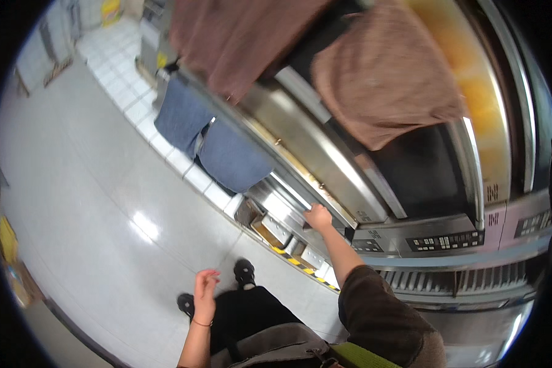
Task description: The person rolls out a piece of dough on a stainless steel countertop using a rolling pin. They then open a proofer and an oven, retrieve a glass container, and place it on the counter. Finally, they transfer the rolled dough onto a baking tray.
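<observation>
My right hand [319, 217] is closed around the end of a metal door handle [290, 189] low on a stainless steel oven. Over the same front hang blue cloths [234, 154]. Above, a brown cloth [386, 78] drapes over a dark oven door [418, 170], and a larger brown cloth [239, 41] hangs further left. My left hand [205, 290] is raised over the floor near my shoes, fingers loosely apart, holding nothing.
Control panels [445, 241] with buttons line the ovens' right side. White metal boxes [276, 229] sit under the lower oven by yellow-black striped tape [299, 264]. White tiles [133, 103] edge the grey floor [96, 184]. A yellow object [8, 239] lies at the far left.
</observation>
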The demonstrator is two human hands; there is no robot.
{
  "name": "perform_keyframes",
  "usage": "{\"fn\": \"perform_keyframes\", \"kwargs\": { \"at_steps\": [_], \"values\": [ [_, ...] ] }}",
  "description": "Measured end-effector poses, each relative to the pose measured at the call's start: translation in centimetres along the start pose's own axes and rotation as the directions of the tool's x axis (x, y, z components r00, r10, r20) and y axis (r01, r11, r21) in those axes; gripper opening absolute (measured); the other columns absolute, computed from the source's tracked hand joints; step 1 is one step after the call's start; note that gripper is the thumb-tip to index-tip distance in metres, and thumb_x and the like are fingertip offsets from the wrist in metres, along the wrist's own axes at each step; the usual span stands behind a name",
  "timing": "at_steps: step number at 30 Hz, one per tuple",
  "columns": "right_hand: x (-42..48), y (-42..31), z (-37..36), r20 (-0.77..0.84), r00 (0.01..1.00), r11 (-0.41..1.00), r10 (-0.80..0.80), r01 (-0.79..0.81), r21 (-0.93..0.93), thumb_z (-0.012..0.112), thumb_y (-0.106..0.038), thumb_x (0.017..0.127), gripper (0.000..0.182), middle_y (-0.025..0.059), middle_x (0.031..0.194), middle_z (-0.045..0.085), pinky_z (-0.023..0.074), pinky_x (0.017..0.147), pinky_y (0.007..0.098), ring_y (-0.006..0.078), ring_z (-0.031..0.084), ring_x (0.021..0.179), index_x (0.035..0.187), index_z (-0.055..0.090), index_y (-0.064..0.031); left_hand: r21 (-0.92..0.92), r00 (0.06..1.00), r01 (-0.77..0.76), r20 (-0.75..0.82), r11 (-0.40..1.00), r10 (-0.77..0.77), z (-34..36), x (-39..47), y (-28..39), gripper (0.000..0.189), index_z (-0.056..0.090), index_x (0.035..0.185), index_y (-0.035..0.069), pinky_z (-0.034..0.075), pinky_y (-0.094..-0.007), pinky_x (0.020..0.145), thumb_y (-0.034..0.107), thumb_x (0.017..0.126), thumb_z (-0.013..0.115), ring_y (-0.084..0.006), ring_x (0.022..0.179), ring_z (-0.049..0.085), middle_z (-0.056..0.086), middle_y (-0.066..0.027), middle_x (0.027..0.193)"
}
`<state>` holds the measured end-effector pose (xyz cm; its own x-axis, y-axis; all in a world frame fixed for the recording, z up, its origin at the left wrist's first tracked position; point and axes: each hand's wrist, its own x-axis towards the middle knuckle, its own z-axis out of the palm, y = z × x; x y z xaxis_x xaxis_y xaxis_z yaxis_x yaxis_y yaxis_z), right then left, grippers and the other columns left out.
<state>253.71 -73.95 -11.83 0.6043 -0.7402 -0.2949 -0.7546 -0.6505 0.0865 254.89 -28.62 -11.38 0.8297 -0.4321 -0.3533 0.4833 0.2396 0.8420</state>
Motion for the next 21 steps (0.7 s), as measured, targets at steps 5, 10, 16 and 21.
{"fn": "perform_keyframes", "kwargs": {
  "at_steps": [5,10,16,21],
  "values": [
    [2.1,3.6,-1.2,0.006,1.0,0.993,-0.002,0.001,0.115,0.062,-0.032,0.085,0.038,0.0216,0.105,0.071,0.056,0.086,0.0504,0.0401,0.07,0.098,0.114,0.062,-0.0077,0.037,0.762,-0.495,0.499,0.868,0.413,18.1,7.4,20.8,0.037,0.051,0.129,-0.002,0.037,-0.0399,0.11,0.019,0.099,0.054,-0.0232,0.12,0.053,0.054,-0.0118,0.127],
    [-2.4,5.1,-2.9,-0.055,0.979,0.958,-0.198,0.205,0.201,0.074,-0.037,0.082,0.075,0.0228,0.143,0.047,0.0445,0.106,0.0483,0.0394,0.048,0.131,0.142,0.043,-0.005,-0.25,0.767,-0.197,0.563,0.948,0.308,36.3,8.1,33.3,0.056,0.039,0.147,0.0,0.033,-0.0396,0.115,0.033,0.103,0.05,-0.0272,0.137,0.044,0.039,-0.0162,0.154],
    [-16.7,8.7,-4.8,0.033,0.867,0.766,-0.497,0.421,0.486,0.071,-0.033,0.086,0.076,0.0249,0.153,0.035,0.0425,0.11,0.0484,0.0454,0.045,0.135,0.15,0.037,-0.0083,-0.429,0.951,0.029,0.289,0.903,0.107,45.8,15.9,37.3,0.045,0.055,0.119,-0.008,0.052,-0.0395,0.089,0.026,0.091,0.065,-0.0289,0.101,0.065,0.064,-0.0159,0.112],
    [-30.4,16.9,-3.1,0.224,0.836,0.775,-0.501,0.318,0.546,0.068,-0.037,0.088,0.071,0.0276,0.152,0.037,0.0414,0.111,0.0463,0.044,0.045,0.135,0.146,0.042,-0.0064,-0.3,0.996,-0.067,0.044,0.952,0.083,46.8,14.1,36.4,0.031,0.054,0.097,0.001,0.038,-0.04,0.038,0.025,0.082,0.064,-0.0234,0.056,0.057,0.059,-0.0128,0.078]
  ]
}}
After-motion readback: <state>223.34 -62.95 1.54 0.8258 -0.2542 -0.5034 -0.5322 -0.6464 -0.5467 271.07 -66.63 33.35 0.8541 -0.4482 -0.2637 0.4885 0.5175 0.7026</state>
